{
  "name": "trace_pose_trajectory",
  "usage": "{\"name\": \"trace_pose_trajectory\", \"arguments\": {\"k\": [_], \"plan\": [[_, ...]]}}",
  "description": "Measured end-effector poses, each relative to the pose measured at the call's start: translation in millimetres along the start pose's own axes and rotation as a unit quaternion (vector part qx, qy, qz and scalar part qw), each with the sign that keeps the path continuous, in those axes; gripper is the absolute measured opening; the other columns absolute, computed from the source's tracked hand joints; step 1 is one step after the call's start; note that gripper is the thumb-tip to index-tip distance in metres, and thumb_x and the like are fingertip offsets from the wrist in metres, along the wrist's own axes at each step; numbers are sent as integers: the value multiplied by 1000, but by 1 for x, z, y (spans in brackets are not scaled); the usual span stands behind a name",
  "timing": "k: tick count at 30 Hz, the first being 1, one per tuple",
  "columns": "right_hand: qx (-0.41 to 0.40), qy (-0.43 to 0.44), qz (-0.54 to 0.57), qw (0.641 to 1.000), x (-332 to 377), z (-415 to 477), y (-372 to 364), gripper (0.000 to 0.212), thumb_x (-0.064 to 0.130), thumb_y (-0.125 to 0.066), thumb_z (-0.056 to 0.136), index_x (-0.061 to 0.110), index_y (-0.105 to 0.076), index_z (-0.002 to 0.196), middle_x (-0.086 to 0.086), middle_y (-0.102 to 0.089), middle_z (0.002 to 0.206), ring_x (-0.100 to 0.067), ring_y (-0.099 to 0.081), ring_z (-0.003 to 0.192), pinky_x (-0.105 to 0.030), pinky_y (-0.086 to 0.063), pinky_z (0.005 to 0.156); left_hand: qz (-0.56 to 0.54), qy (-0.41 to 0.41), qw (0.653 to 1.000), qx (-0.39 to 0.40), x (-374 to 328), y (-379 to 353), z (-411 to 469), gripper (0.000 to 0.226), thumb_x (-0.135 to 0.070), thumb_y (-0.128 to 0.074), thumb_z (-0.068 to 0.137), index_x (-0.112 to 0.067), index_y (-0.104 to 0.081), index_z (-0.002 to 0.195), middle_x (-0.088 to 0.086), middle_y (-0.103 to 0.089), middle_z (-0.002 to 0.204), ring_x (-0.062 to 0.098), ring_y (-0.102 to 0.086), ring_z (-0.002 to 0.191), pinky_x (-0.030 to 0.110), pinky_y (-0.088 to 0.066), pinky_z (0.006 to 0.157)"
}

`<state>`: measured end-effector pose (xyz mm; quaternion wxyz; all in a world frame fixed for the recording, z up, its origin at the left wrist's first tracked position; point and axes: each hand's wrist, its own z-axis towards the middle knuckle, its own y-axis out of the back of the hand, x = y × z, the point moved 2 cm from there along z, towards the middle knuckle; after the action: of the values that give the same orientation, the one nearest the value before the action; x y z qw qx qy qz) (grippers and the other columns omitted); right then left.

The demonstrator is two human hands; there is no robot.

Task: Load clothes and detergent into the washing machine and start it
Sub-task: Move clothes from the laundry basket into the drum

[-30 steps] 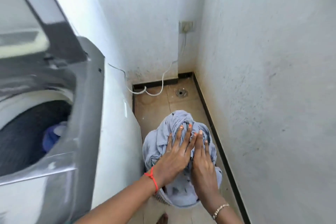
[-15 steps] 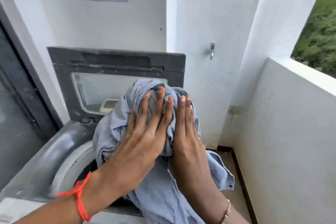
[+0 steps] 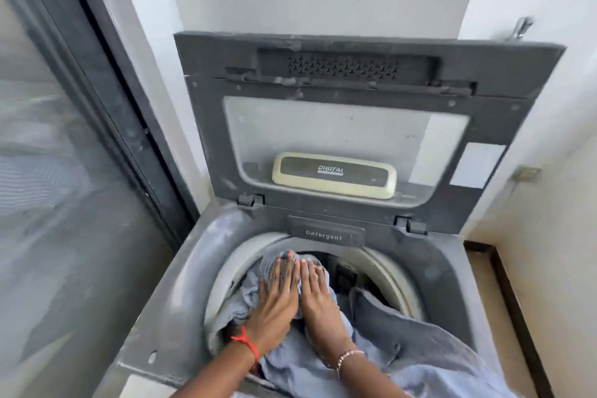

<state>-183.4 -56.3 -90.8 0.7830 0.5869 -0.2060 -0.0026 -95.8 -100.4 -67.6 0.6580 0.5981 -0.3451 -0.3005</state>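
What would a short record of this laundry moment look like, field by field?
Machine: grey top-loading washing machine
Lid: lid raised, standing up against the wall
Load: blue-grey clothes, partly in the drum, partly draped over the front rim
Hands: left hand and right hand side by side, both flat on the clothes
Detergent: detergent drawer at the back of the opening, appears closed
Beside the machine: glass door

Drum (image 3: 374,268) interior: largely hidden beneath blue cloth (image 3: 403,342), left hand (image 3: 274,304) and right hand (image 3: 318,297). Cloth runs out of frame at 5 o'clock. Small print on lid label (image 3: 330,170): illegible. Glass door (image 3: 48,203), 9 o'clock: blurred. Tap (image 3: 520,29), 2 o'clock: smeared, partly behind lid.
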Motion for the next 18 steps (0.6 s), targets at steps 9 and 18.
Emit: {"name": "trace_pose_trajectory", "arguments": {"k": [9,18], "plan": [[171,-98,-14,980,-50,20,-113,122,27,-76,61,5,10,146,-9,-62,122,-30,-63,107,-45,-57,68,-31,33,991,124,12,-123,40,132,-2,-78,32,5,-11,146,18,-41,142,33,-54,117,62,-41,91],[283,-117,-21,952,-72,10,-154,149,45,-86,40,10,14,146,-11,-54,132,-31,-58,115,-66,-44,79,16,-50,960,276,21,-141,47,126,-50,-71,70,-12,24,144,10,29,152,31,22,142,67,12,104]]}}
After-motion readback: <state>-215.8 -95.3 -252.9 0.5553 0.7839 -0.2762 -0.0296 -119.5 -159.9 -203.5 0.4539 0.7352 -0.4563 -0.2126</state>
